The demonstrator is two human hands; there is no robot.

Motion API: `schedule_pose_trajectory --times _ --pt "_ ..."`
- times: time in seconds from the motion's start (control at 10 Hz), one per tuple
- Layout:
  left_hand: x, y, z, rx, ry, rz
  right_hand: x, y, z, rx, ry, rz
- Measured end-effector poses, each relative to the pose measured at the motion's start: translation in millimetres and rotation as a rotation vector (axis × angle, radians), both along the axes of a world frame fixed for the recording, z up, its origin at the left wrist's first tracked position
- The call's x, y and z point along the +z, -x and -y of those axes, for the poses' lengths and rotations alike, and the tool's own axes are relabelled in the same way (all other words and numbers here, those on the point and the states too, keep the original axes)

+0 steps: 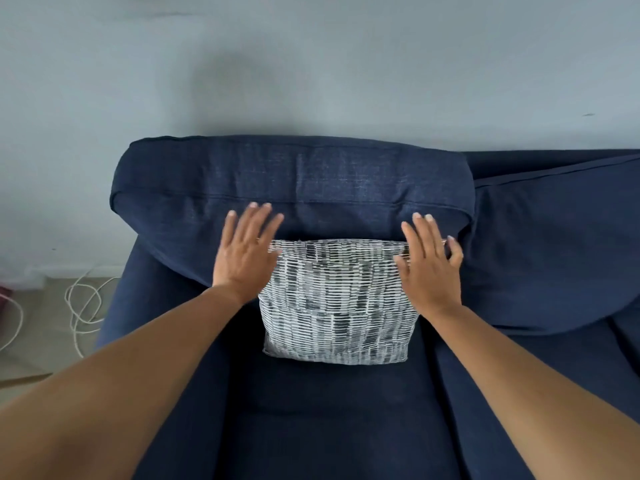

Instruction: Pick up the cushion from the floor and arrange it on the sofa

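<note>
The patterned cushion (336, 303) stands on the navy sofa (329, 427) seat, leaning against the back pillow (291, 188). The left hand (244, 252) and right hand (427, 265), fingers spread flat, flank its upper corners, gripping nothing. Farther left, white cable (85, 306) lies on the floor.

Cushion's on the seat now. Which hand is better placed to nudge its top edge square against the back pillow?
Right, marginally. The right hand overlaps the cushion at its upper corner; the left hand sits mostly over the back pillow. Both are open flat.
</note>
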State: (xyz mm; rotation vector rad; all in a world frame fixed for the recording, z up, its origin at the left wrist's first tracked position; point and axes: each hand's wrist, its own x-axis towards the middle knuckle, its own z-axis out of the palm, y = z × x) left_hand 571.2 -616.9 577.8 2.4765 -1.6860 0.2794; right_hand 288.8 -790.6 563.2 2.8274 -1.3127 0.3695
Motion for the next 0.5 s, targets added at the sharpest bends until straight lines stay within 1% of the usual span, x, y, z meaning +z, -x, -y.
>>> schedule_pose_trajectory --times 0.1,0.2,0.3,0.4,0.5 --pt "-16.0 12.5 -2.6 -0.143 -0.341 0.139 -11.6 3.0 -8.8 0.167 -0.055 -0.294" --pt "-24.0 7.7 -7.1 -0.014 -0.475 0.072 -21.9 10.6 -4.5 0.129 -0.125 -0.423" --pt "-16.9 -2.4 -11.2 0.119 -0.513 -0.011 -16.4 20.3 1.9 -0.029 -0.179 -0.405" --pt "-3.5 -5.7 -14.4 0.206 -0.529 -0.074 5.3 24.4 1.3 -0.126 -0.246 -0.367" --pt "4.5 0.6 -12.8 0.187 -0.49 -0.117 41.2 11.4 -11.5 -0.158 -0.281 -0.074"
